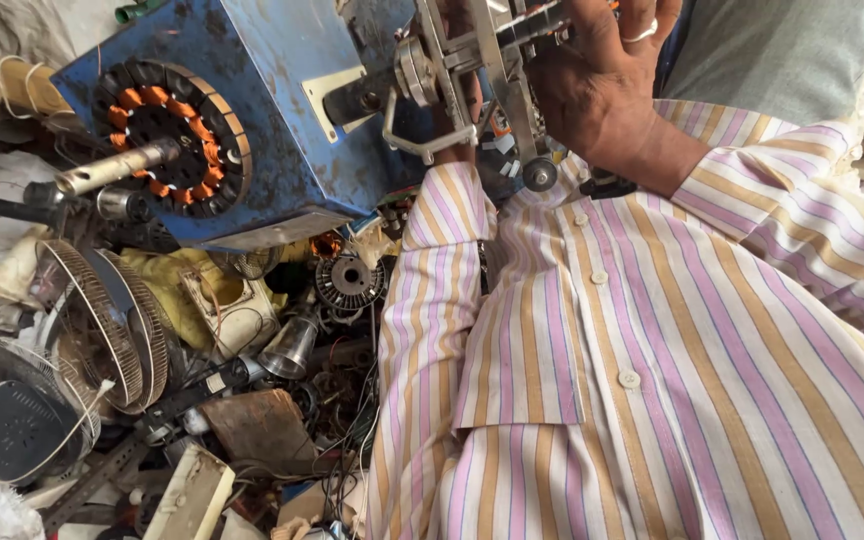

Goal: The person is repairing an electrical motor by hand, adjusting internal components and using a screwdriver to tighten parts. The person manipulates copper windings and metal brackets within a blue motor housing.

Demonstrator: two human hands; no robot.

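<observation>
Overhead, the right hand [592,85] gripped the metal winding frame [472,60] fixed to the blue machine housing [292,110]. The left hand lay hidden behind that frame; its grip could not be told. A copper-wound stator [167,135] sat on the housing's side.

Floor [12,250] carries dense scrap: blue machine housing [282,110] at the far side, wire fan guards [102,330] at the left edge, a stator [349,282], metal funnel [290,348] and rusty plate [262,425] mid-floor.
</observation>
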